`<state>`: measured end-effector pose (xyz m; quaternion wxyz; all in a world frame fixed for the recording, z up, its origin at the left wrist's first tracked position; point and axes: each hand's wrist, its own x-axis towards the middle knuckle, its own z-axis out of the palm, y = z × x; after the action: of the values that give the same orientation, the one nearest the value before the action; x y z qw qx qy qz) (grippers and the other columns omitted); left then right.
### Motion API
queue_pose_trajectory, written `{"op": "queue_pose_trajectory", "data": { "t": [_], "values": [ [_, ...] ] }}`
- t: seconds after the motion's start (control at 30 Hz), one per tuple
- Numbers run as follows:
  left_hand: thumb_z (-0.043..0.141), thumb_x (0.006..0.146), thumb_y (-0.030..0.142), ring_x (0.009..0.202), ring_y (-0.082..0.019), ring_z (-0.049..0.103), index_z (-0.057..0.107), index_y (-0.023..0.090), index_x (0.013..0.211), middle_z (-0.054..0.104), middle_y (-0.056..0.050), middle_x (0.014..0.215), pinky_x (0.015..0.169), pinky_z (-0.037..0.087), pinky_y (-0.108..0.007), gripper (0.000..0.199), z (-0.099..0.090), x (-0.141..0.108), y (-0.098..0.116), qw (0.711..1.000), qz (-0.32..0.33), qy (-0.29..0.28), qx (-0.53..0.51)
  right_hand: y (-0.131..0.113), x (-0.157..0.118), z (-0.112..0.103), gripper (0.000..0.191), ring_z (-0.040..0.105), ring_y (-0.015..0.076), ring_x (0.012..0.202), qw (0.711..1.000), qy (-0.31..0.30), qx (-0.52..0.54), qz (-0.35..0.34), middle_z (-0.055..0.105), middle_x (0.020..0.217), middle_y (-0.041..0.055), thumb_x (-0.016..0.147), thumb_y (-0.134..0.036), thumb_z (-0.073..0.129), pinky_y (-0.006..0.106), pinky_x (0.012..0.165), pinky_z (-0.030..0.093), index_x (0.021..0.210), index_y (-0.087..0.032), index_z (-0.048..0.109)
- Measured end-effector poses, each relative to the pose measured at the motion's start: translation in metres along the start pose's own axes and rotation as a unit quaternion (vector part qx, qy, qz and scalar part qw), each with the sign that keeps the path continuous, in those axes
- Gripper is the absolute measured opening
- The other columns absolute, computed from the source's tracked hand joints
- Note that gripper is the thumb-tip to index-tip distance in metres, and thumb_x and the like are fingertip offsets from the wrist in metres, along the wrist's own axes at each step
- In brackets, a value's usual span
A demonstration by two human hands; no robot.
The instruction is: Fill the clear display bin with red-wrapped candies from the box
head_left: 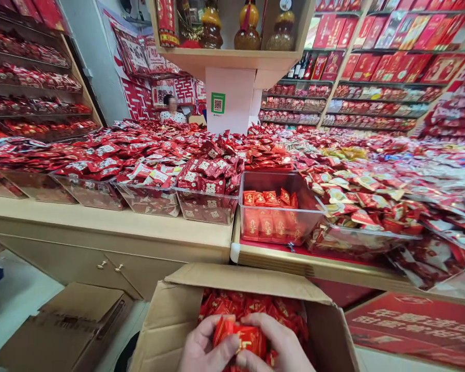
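My left hand [207,349] and my right hand [281,343] are close together over an open cardboard box [174,315]. Between them, their fingers are closed on small red wrapped packets [251,337] with gold print; how many I cannot tell. More red packets [251,302] of the same look lie inside the box, partly covered by my hands. Just beyond the box, a clear plastic bin [310,212] on the counter has matching red packets [269,222] standing in rows, well below its rim.
Heaped clear bins [147,199] of wrapped sweets line the counter [158,235]. A flattened-looking cardboard box [62,330] lies on the floor at left. Overhead juts a wooden display shelf [232,54]. A person [173,111] is behind the counter.
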<state>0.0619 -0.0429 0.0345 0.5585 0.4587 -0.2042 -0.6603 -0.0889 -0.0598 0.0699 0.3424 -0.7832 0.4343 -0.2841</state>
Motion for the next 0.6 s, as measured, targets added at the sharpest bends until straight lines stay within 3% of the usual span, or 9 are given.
{"op": "queue_pose_trajectory", "data": {
  "t": [0.07, 0.13, 0.23, 0.37, 0.43, 0.5, 0.6],
  "values": [
    [0.079, 0.051, 0.033, 0.054, -0.009, 0.052, 0.062, 0.013, 0.065, 0.061, 0.0, 0.059, 0.052, 0.043, -0.019, 0.03, 0.014, -0.006, 0.006, 1.0, 0.006, -0.023, 0.007, 0.008, -0.014, 0.01, 0.028, 0.057, 0.0157, 0.068, 0.988, 0.032, 0.114, 0.099, 0.063, 0.074, 0.0046, 0.074, -0.044, 0.057, 0.024, 0.063, 0.045, 0.079, -0.017, 0.058],
    [0.075, 0.06, 0.031, 0.052, -0.007, 0.049, 0.059, 0.014, 0.062, 0.057, 0.003, 0.055, 0.051, 0.041, -0.017, 0.023, 0.026, -0.011, 0.008, 0.999, -0.003, -0.037, -0.021, 0.009, -0.019, 0.008, 0.031, 0.051, 0.0123, 0.059, 0.958, 0.073, 0.229, 0.156, 0.056, 0.062, 0.0008, 0.075, -0.046, 0.056, 0.022, 0.057, 0.041, 0.067, -0.016, 0.053],
    [0.071, 0.065, 0.028, 0.052, -0.006, 0.048, 0.057, 0.017, 0.061, 0.056, 0.005, 0.055, 0.052, 0.041, -0.017, 0.019, 0.038, -0.018, 0.006, 0.994, -0.026, -0.042, -0.095, 0.006, -0.022, 0.002, 0.034, 0.046, 0.0094, 0.053, 0.912, 0.108, 0.347, 0.191, 0.05, 0.055, -0.0025, 0.072, -0.045, 0.06, 0.02, 0.054, 0.037, 0.06, -0.017, 0.047],
    [0.073, 0.063, 0.03, 0.054, -0.007, 0.049, 0.056, 0.018, 0.062, 0.056, 0.006, 0.056, 0.055, 0.042, -0.019, 0.02, 0.04, -0.019, 0.005, 0.992, -0.033, -0.014, -0.125, 0.007, -0.026, 0.007, 0.034, 0.042, 0.009, 0.053, 0.893, 0.13, 0.386, 0.19, 0.048, 0.054, -0.0028, 0.071, -0.043, 0.062, 0.02, 0.054, 0.035, 0.056, -0.017, 0.046],
    [0.072, 0.063, 0.033, 0.054, -0.008, 0.047, 0.055, 0.018, 0.062, 0.053, 0.007, 0.057, 0.055, 0.04, -0.02, 0.022, 0.034, -0.016, 0.005, 0.997, 0.001, 0.006, -0.076, 0.01, -0.026, 0.011, 0.033, 0.04, 0.0092, 0.054, 0.895, 0.142, 0.38, 0.186, 0.047, 0.054, -0.003, 0.07, -0.042, 0.063, 0.02, 0.053, 0.035, 0.056, -0.017, 0.047],
    [0.068, 0.066, 0.034, 0.055, -0.008, 0.043, 0.054, 0.017, 0.058, 0.049, 0.006, 0.056, 0.054, 0.038, -0.019, 0.023, 0.027, -0.013, 0.005, 0.996, 0.066, 0.0, 0.054, 0.014, -0.026, 0.016, 0.025, 0.046, 0.0119, 0.06, 0.901, 0.137, 0.369, 0.184, 0.053, 0.064, -0.0007, 0.067, -0.041, 0.066, 0.022, 0.057, 0.039, 0.066, -0.018, 0.055],
    [0.066, 0.069, 0.032, 0.058, -0.009, 0.043, 0.056, 0.015, 0.053, 0.046, 0.004, 0.058, 0.057, 0.037, -0.02, 0.025, 0.016, -0.007, 0.002, 0.957, 0.151, -0.063, 0.238, 0.02, -0.025, 0.022, 0.028, 0.053, 0.0169, 0.07, 0.914, 0.09, 0.357, 0.171, 0.06, 0.076, 0.0038, 0.064, -0.042, 0.068, 0.028, 0.065, 0.043, 0.08, -0.02, 0.06]
  ]
}}
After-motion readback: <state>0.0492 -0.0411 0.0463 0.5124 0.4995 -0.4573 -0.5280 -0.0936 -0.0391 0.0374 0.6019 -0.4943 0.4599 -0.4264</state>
